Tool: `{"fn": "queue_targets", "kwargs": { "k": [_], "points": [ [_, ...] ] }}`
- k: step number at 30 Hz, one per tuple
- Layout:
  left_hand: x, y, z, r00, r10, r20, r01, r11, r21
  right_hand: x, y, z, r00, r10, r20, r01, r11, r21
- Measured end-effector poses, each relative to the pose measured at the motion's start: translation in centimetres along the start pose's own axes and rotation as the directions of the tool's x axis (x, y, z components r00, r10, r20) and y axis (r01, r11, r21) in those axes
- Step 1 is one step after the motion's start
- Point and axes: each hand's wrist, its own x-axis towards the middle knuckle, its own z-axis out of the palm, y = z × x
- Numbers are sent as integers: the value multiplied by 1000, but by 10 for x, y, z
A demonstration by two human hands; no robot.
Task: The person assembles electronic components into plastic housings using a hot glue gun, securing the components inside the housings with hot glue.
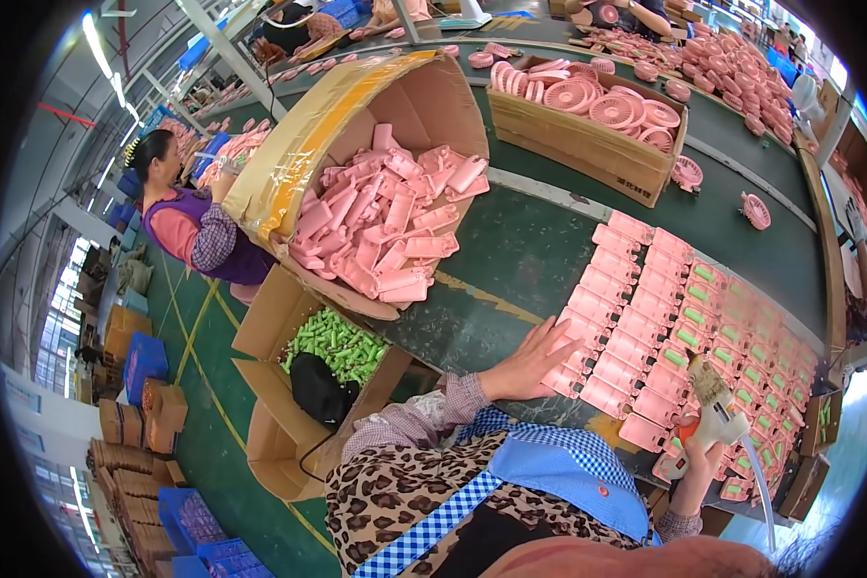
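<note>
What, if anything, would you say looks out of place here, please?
A pink fan head lies loose on the green belt, right of the box holding similar ones. A black object overlaps the green cylinders in the carton, unlike its surroundings; whether it rests on them is unclear. The pink shells lie in orderly rows.

Co-wkr (188,214) w/ purple vest (250,262), L; blue crate (145,364) nr cardbd box (166,424); ceiling lts (96,46) top L.

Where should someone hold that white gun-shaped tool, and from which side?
Probably by its handle, which the right hand wraps, coming from the person's side. The white gun-shaped tool points its brownish front end away from the person, and a pale cord trails off its rear, so both ends seem better left clear.
</note>
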Motion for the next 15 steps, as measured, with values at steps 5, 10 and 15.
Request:
{"fn": "queue_targets", "kwargs": {
  "k": [5, 10, 15],
  "points": [
    [-5, 6, -11, 999, -20, -49, 18, 999, -48, -3, 2, -7, 998, 9, -68, -13, 998, -57],
    [-36, 7, -40, 930, -72, -361, 17, 988, -152, -1, 5, -14, 999, 42, 6, -41, 993, -115],
    [-87, 32, -115, 494, -110, -863, 280, 959, 38, 0, 2, -20, 992, 63, -105, -82, 979, -187]
  ]
}}
